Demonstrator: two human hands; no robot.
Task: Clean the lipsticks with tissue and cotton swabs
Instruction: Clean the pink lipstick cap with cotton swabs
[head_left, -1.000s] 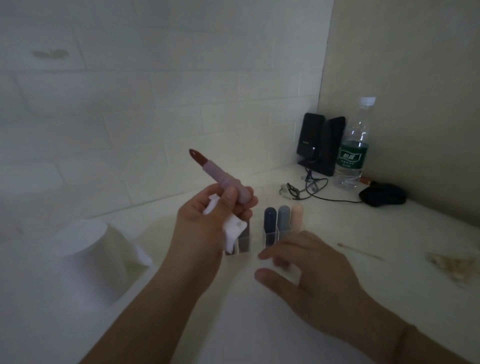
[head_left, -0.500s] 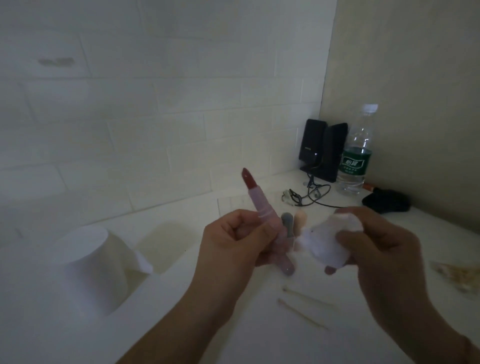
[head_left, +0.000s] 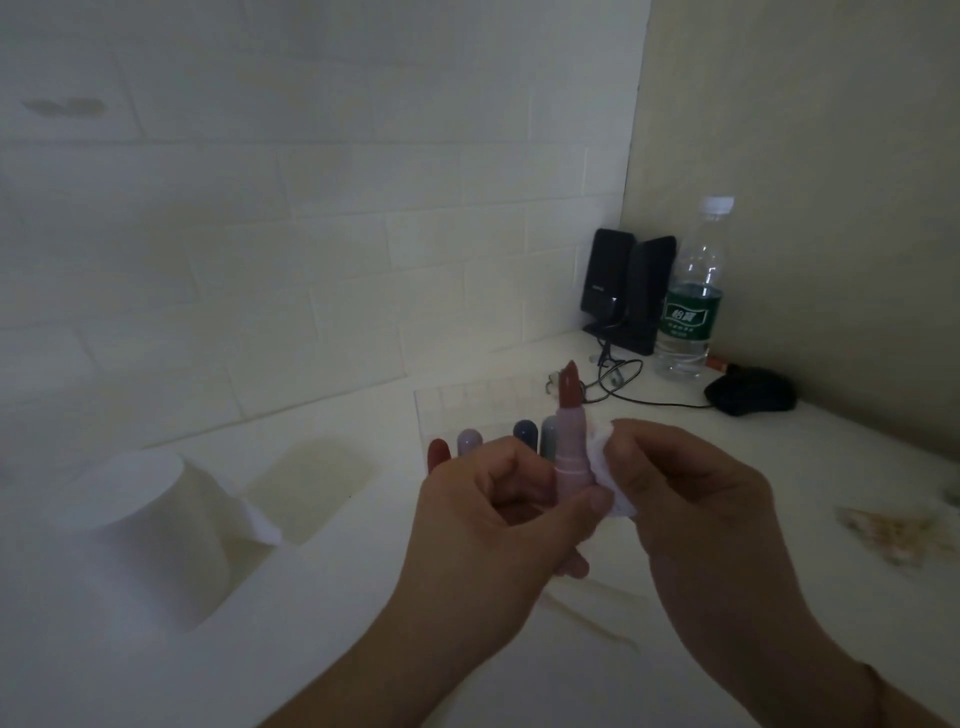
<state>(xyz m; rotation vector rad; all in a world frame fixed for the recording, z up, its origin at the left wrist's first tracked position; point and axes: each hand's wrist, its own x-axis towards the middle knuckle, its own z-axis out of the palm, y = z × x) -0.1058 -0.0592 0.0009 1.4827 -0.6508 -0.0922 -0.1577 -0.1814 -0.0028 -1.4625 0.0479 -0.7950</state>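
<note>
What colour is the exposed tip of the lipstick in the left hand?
Brownish red, on a pale pink plastic lipstick tube; the head view shows it, dimly lit.

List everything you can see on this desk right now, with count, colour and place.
open lipstick: one, pink tube, brown-red bullet, upright in the left hand
tissue piece: one, white, against the tube's right side
capped lipsticks: at least four, red, mauve, dark blue, grey, behind the hands
tissue roll: one, white, left
speakers: two, black, back corner
water bottle: one, clear, green label, beside speakers
mouse: one, black, right
used tissue scraps: pale, far right
left hand: grips the lipstick
right hand: pinches the tissue
</note>
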